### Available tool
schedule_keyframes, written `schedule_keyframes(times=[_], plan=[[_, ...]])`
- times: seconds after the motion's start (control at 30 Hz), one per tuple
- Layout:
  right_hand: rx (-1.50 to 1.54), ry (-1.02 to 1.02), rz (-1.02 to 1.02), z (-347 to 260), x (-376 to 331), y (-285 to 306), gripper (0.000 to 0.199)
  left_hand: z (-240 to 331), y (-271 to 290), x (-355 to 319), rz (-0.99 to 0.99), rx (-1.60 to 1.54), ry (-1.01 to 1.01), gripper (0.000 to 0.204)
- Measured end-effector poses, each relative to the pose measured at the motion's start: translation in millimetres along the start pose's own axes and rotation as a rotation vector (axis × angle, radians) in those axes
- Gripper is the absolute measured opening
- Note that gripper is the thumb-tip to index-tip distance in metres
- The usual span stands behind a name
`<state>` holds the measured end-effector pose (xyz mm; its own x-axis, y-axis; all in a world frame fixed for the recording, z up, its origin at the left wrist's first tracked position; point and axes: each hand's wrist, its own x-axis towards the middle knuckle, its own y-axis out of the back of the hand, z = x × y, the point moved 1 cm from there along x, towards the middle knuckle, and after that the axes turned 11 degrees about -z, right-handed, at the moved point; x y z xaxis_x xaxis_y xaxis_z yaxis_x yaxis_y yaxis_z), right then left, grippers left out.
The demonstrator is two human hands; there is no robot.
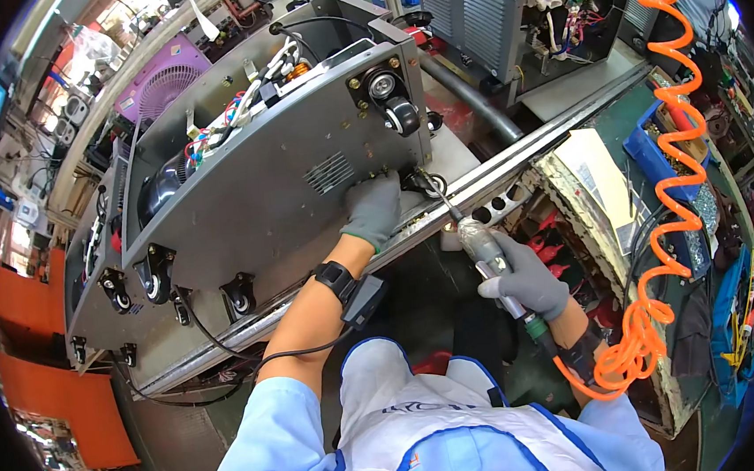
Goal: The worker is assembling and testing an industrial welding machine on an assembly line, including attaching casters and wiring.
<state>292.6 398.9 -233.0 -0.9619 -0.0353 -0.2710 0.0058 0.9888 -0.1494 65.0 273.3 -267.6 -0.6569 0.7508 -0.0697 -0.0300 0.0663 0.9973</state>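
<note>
1. At the far left, orange panels (pixel 62 393) stand below the bench edge, and a purple fan housing (pixel 161 80) sits on the shelf behind.
2. A grey metal chassis (pixel 275 181) lies tipped on its side along the bench rail (pixel 496 177), its base facing the person. Black casters (pixel 154 271) are bolted along the lower left of the base, and another caster (pixel 395 106) sits near its upper right corner.
3. Coloured wiring (pixel 235 114) shows inside the open top of the chassis, with a vent grille (pixel 330 173) stamped into the base.
4. The left hand (pixel 373 207), in a grey glove, presses flat against the lower right corner of the chassis, fingers curled over its edge. It braces rather than pinches. A black wrist strap (pixel 336 278) with a small box and cable hangs from that forearm.
5. The right hand (pixel 526 277), also gloved, is wrapped tight around a pneumatic screwdriver (pixel 484 249). The tool is tilted, with its bit pointing up and left to the chassis corner just beside the left hand.
6. An orange coiled hose (pixel 683 123) runs from the tool's rear, loops near the right wrist and climbs to the top right.
7. A blue bin (pixel 653 147) sits on the right-hand bench beside the hose.
</note>
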Motion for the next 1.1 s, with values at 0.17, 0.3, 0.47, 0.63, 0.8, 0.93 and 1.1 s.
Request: schedule_keyframes(times=[0.17, 0.3, 0.47, 0.63, 0.8, 0.93, 1.1], plan=[[-0.075, -0.008, -0.030, 1.1, 13.7, 6.6, 0.081, -6.0, -8.1, -0.2, 0.098, -0.027, -0.045, 0.010], [-0.220, 0.112, 0.007, 10.2, 20.2, 6.7, 0.084, -6.0, -13.3, 1.3, 0.155, -0.026, -0.083, 0.009], [-0.755, -0.049, 0.166, 22.1, 32.3, 10.3, 0.090, 0.6, -23.3, 1.5, 0.228, -0.092, 0.091, 0.016], [-0.966, -0.052, 0.168, 17.8, 34.5, 12.9, 0.089, -4.7, -58.7, -9.4, 0.335, -0.527, 0.245, 0.027], [-0.949, -0.062, 0.187, 19.3, 34.4, 11.4, 0.088, -4.9, -39.4, -8.2, 0.211, -0.583, 0.423, 0.034], [-0.937, -0.041, 0.224, 22.5, 35.4, 9.9, 0.088, 1.7, -37.0, -3.6, 0.219, -0.538, 0.467, 0.038], [-0.974, -0.012, 0.189, 19.3, 36.0, 19.5, 0.085, 6.2, -35.1, 1.0, 0.267, -0.577, 0.502, 0.040]])
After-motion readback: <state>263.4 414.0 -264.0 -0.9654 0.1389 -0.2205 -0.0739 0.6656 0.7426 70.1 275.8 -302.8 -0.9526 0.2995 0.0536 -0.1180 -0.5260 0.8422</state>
